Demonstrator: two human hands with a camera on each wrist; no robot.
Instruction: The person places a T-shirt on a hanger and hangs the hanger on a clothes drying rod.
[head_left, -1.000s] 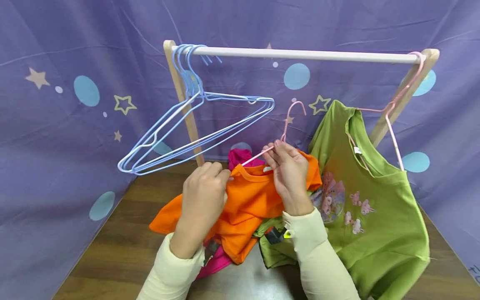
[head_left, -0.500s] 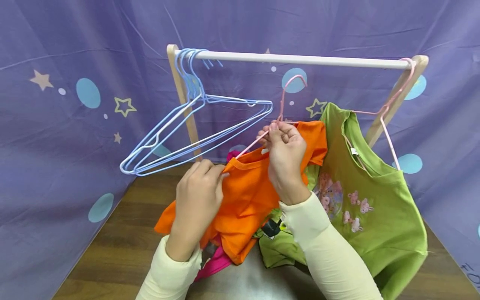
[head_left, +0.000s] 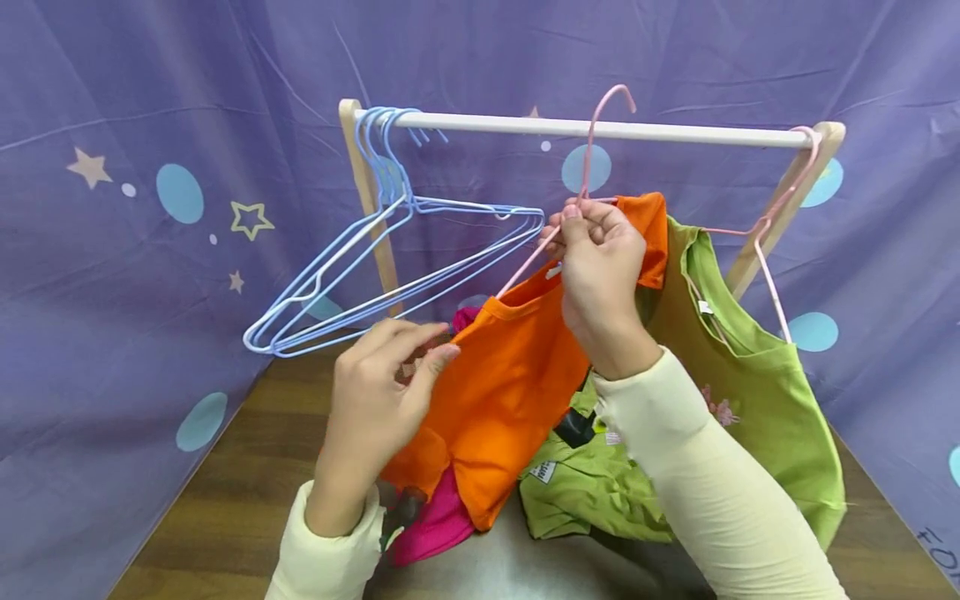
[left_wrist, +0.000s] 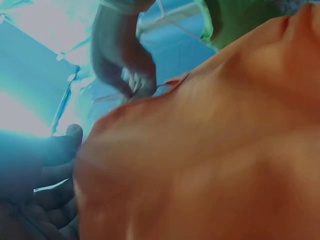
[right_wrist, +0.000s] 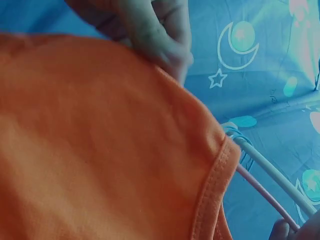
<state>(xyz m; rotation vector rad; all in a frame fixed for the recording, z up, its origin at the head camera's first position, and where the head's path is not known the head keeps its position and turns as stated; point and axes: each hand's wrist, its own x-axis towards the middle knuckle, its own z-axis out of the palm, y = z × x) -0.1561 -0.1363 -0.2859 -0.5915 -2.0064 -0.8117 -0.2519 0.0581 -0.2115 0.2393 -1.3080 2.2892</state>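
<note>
Mid-scene in head view, left of the green shirt (head_left: 772,408): orange shirt (head_left: 517,367) on pink hanger (head_left: 528,262). Right hand (head_left: 603,267) pinches hanger just under its hook; left hand (head_left: 382,392) has thumb and fingers parted by the left shoulder, contact unclear. Cloth should be light, limp, not fragile; best hold: stiff wire below hook. Left wrist view: plain, smooth orange. Right wrist view: stitched neckband (right_wrist: 212,192), hanger poking out.
</note>
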